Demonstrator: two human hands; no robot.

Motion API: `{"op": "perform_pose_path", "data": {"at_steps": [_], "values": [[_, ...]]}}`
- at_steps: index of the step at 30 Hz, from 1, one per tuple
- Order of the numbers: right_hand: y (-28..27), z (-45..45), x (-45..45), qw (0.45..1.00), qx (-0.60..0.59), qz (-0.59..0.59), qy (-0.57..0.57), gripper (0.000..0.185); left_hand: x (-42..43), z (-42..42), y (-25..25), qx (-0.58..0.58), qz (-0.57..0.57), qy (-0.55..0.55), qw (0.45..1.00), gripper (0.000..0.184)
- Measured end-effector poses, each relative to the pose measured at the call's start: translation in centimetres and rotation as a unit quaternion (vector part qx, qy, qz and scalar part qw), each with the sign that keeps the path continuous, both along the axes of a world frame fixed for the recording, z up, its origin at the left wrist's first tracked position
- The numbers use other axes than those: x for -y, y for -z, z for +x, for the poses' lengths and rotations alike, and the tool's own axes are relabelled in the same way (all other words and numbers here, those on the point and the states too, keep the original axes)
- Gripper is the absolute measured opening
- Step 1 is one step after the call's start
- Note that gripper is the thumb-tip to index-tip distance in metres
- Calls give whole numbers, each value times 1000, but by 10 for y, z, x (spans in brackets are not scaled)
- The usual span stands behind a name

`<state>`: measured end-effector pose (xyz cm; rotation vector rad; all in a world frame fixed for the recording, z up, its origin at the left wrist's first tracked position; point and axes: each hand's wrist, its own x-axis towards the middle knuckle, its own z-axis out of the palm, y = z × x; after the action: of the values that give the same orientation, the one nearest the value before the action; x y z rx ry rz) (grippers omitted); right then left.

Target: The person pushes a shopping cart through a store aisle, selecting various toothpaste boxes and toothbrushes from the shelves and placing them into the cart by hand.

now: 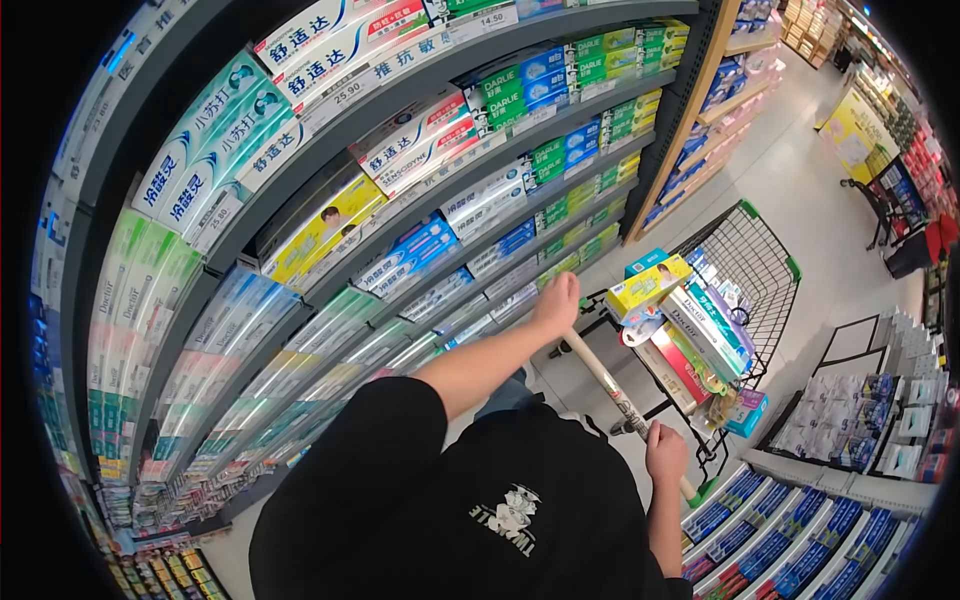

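My left hand (557, 305) is closed around the upper-left end of the shopping cart's pale handle (598, 372). Farther down the same bar, my right hand (666, 452) is wrapped around it too. The wire cart (768, 250), with green corners, extends ahead of my hands. Inside its near part is a pile of goods: a yellow box (645, 290), a white Doctor box (703, 335), a teal and purple box (722, 322), a red box (675, 370) and a blue carton (748, 412). Items underneath are partly hidden.
Tall shelves of toothpaste boxes (420, 140) curve along my left. At the lower right stand racks of toothbrush packs (760, 530) and a display of packaged goods (845, 410). A pale aisle floor (770, 165) runs ahead, with another cart (890, 200) at the far right.
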<state>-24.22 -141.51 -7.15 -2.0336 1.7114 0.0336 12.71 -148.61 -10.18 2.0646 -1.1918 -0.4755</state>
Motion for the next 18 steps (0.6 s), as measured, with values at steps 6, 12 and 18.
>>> {"op": "perform_pose_path", "data": {"at_steps": [6,12,18], "values": [[0,0,2,1000,6,-8,14,51,-6,101,-169,365,-186,74,909,53],[-5,3,5,1000,15,-14,14,51,4,180,-300,466,78,-71,878,75],[-2,3,3,1000,14,-14,15,51,17,250,-298,337,144,-133,921,100]]}}
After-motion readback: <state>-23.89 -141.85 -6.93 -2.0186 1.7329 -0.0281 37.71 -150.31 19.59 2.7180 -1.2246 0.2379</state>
